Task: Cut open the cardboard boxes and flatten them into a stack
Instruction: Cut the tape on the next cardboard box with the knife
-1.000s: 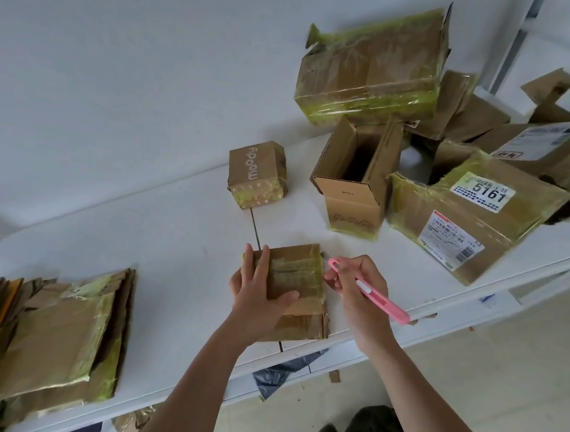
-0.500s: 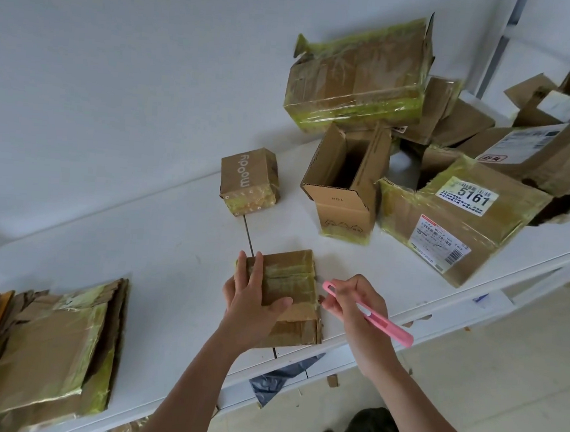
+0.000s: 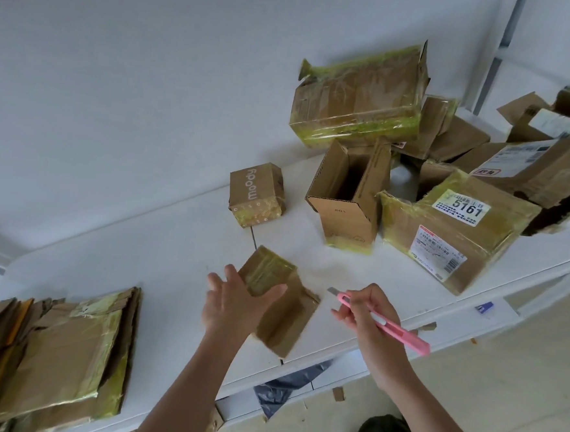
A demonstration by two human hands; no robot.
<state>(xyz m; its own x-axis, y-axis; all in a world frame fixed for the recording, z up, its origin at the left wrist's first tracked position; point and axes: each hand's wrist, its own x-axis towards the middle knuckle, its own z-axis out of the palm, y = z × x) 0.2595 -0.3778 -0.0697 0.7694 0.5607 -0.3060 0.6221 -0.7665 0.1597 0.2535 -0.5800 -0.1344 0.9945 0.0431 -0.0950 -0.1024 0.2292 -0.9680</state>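
1. Small box (image 3: 276,303) lay near the table (image 3: 159,251) front edge, tilted, its taped end up and away from the person, open end hanging twd the edge.
2. L hand (image 3: 237,305) gripped the box's taped end: thumb on the near face, fingers round the far-left side.
3. R hand (image 3: 366,314) sat just right of the box, apart from it, fingers curled round a pink cutter (image 3: 384,322); blade tip out, aimed at the box w/o touching.
4. Vs 0.5 s ago: box then lay flat under the L hand, square to the edge; it was now turned and lifted at one side. Cutter was further off the box than before.
5. Flat stack (image 3: 61,358) lay at far left of table.
6. "moody" box (image 3: 256,195), open box (image 3: 347,200), "5161" box (image 3: 455,227) and taped box (image 3: 358,94) sat behind and right, uncut.
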